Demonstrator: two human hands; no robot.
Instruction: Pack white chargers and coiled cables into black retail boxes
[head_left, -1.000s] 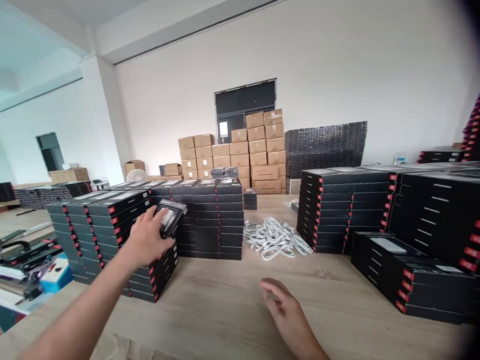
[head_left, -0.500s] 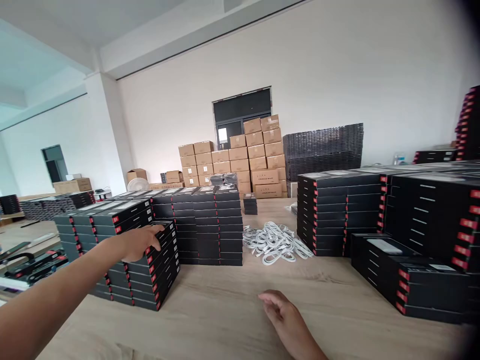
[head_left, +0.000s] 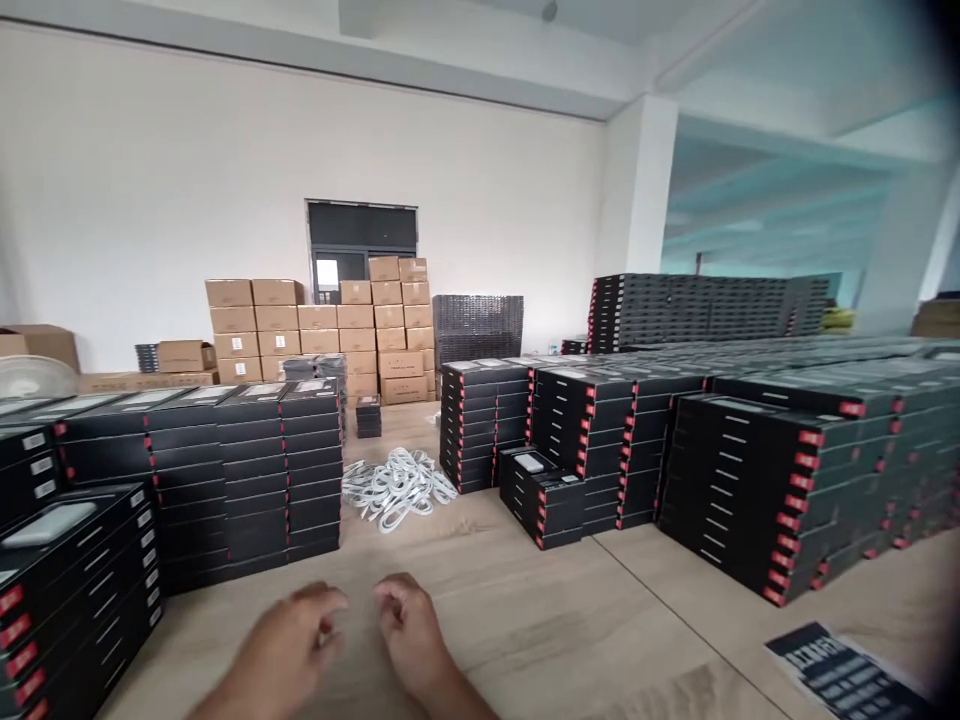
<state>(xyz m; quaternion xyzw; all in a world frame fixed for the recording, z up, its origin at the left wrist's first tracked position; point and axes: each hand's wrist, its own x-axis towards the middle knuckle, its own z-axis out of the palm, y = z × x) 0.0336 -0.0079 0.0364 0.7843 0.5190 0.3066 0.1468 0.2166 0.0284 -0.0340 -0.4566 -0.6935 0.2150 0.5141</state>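
Note:
My left hand [head_left: 289,640] hovers low over the front of the wood-grain table [head_left: 510,610]. Its fingers are bent with a gap before the thumb, and I see nothing in it. Just to the right, my right hand [head_left: 412,630] is loosely curled and also seems to hold nothing. The two hands are close but apart. Left of them stands a stack of flat black boxes [head_left: 97,570] with red corner tabs and a pale device on top. Beyond the hands lies a heap of white cables [head_left: 401,485].
More black boxes [head_left: 247,470] form a row behind on the left. A low stack [head_left: 540,500] and taller stacks [head_left: 735,500] stand at right. A printed sheet [head_left: 847,670] lies front right. Brown cartons [head_left: 315,330] and dark trays [head_left: 480,325] are piled at the back.
The view has swung to the right. My left hand has come off the left black box stack and drawn back beside my right hand, whose fingers are now more curled.

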